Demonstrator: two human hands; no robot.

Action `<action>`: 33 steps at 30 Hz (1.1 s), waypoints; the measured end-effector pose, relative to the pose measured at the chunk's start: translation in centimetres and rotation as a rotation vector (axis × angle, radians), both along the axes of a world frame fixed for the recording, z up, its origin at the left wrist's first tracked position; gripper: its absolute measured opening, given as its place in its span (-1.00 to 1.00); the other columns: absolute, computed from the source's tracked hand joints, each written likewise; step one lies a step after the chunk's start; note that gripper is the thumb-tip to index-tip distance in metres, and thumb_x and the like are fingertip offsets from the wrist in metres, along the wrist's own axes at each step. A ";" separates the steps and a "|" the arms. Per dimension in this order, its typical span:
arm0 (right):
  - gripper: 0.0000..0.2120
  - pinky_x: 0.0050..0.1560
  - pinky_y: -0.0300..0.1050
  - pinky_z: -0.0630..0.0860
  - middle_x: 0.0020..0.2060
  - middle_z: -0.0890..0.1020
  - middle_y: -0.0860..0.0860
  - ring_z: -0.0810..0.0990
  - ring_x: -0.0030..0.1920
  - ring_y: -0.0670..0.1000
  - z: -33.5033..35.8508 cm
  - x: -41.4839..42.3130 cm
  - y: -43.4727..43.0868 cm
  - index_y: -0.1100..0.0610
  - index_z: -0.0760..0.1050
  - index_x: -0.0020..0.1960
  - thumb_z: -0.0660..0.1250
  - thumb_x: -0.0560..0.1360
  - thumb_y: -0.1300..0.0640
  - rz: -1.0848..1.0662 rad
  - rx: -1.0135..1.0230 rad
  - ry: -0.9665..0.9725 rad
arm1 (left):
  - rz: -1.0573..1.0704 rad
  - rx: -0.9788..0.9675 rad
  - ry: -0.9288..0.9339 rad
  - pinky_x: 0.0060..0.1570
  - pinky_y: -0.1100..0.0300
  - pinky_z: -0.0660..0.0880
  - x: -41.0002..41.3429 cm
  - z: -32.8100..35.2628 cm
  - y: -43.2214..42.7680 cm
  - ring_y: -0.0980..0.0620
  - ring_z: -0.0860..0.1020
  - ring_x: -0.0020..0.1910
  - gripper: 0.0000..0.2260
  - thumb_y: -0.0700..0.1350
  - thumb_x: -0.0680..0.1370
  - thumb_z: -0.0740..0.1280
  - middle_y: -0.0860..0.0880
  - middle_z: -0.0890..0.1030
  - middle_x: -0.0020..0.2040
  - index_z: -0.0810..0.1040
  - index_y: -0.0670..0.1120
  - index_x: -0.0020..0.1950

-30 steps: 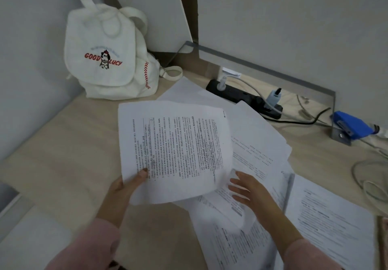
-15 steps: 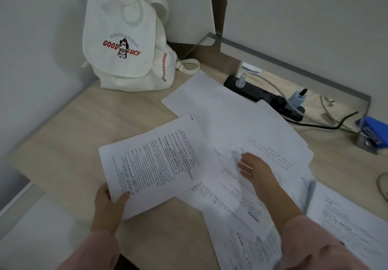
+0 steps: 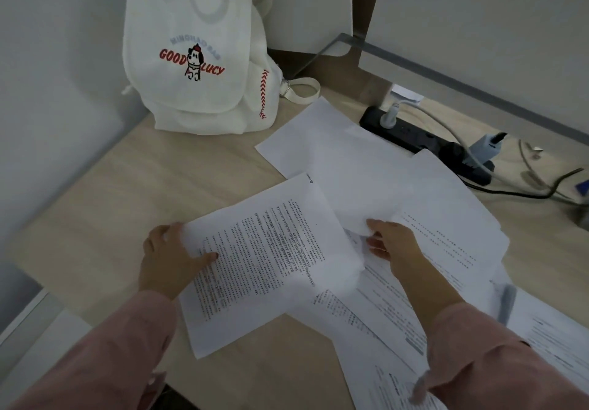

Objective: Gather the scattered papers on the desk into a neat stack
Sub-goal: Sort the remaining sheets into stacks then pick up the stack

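Observation:
A printed sheet (image 3: 267,259) lies low over the wooden desk (image 3: 127,205), tilted, and my left hand (image 3: 169,256) grips its left edge with the thumb on top. To its right, my right hand (image 3: 392,243) pinches the near corner of a blank white sheet (image 3: 334,154) that stretches toward the back. More printed pages (image 3: 446,228) overlap in a loose spread under and right of that hand, with further pages (image 3: 382,330) reaching the desk's front edge.
A white "GOOD LUCY" backpack (image 3: 197,59) stands in the back left corner against the wall. A black power strip (image 3: 424,141) with plugs and cables lies at the back right. A grey pen (image 3: 506,301) rests on the papers at the right.
My left hand lowered the printed sheet from upright to nearly flat over the desk. My right hand moved from resting on the pages to pinching the blank sheet's corner. The view shifted left.

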State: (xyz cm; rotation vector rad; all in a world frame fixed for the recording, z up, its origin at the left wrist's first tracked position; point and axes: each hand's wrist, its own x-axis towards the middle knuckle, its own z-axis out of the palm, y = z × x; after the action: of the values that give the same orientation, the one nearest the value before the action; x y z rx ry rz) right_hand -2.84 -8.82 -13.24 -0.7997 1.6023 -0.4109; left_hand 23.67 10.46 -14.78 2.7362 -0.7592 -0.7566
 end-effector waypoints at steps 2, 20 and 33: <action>-0.89 -0.40 -0.18 0.35 -0.33 0.48 0.09 0.41 -0.43 0.03 0.3 0.4 0.0 0.17 0.41 -0.21 0.25 0.47 0.31 0.073 -0.092 0.047 | -0.051 0.023 -0.027 0.28 -0.10 0.28 0.6 -0.2 0.0 -0.22 0.24 0.33 -0.24 0.09 0.28 0.52 -0.22 0.31 0.31 0.30 -0.14 0.36; -0.77 -0.21 -0.41 0.56 -0.07 0.69 -0.12 0.69 -0.18 -0.04 6.9 -8.1 6.6 0.13 0.63 -0.19 0.23 0.52 0.29 0.088 -0.509 -0.069 | -0.295 -0.068 0.675 -0.11 0.22 0.44 2.1 1.6 -3.5 0.07 0.53 -0.01 -0.71 -0.13 0.45 0.41 -0.01 0.54 0.08 0.47 0.03 0.13; -0.81 0.00 -0.09 0.56 0.08 0.59 0.10 0.53 0.14 0.16 -0.1 -11.8 10.4 0.19 0.53 0.08 0.22 0.51 0.28 -0.264 -0.195 -0.231 | 0.350 -0.325 0.787 -0.06 0.01 0.51 -2.0 -0.2 2.1 -0.17 0.58 0.01 -0.79 -0.23 0.53 0.27 -0.21 0.60 0.08 0.50 -0.19 0.16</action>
State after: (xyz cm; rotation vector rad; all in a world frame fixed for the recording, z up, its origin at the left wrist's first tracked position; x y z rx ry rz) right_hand -14.62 1.53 -13.35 -0.6591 1.4681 -0.8298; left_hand 21.71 12.57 -14.96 1.9438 -0.1931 -1.3404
